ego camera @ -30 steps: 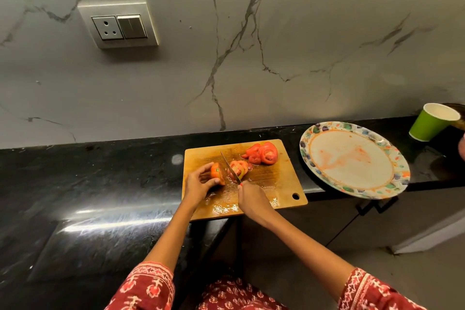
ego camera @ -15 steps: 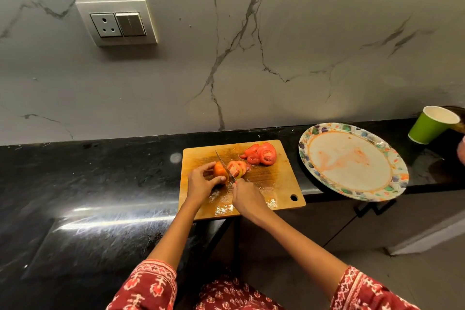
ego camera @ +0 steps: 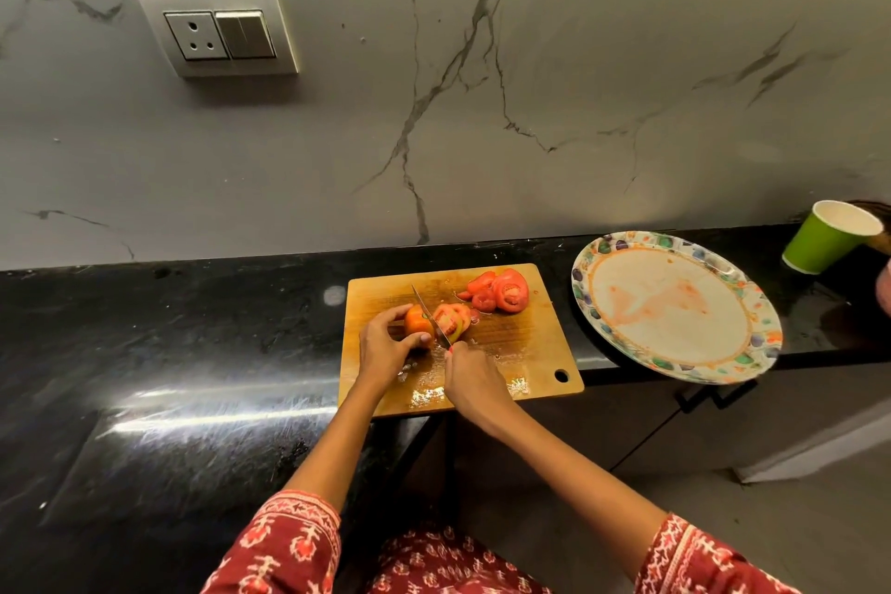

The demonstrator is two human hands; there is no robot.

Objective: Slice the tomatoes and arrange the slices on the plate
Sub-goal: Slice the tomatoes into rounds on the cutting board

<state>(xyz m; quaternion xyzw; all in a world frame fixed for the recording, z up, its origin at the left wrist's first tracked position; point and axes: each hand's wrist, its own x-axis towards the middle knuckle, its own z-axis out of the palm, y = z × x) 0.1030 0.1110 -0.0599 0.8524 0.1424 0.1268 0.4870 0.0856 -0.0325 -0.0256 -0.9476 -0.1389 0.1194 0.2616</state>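
Note:
A wooden cutting board (ego camera: 525, 338) lies on the black counter. My left hand (ego camera: 383, 347) grips the uncut end of an orange-red tomato (ego camera: 417, 321) on the board. My right hand (ego camera: 475, 381) grips a knife (ego camera: 430, 316) whose blade stands in the tomato, with fresh slices (ego camera: 453, 317) leaning to its right. A pile of red tomato slices (ego camera: 501, 289) sits at the board's far right corner. The round plate (ego camera: 752, 304) with a patterned rim lies right of the board, smeared with juice and holding no slices.
A green paper cup (ego camera: 827, 239) stands tilted at the far right of the counter (ego camera: 168, 352). The plate overhangs the counter's front edge. A wall socket and switch (ego camera: 219, 34) sit on the marble backsplash. Juice wets the board's near side.
The knife has shifted slightly left along the tomato and another slice leans against the cut ones. My left hand has drawn back a little on the tomato's end.

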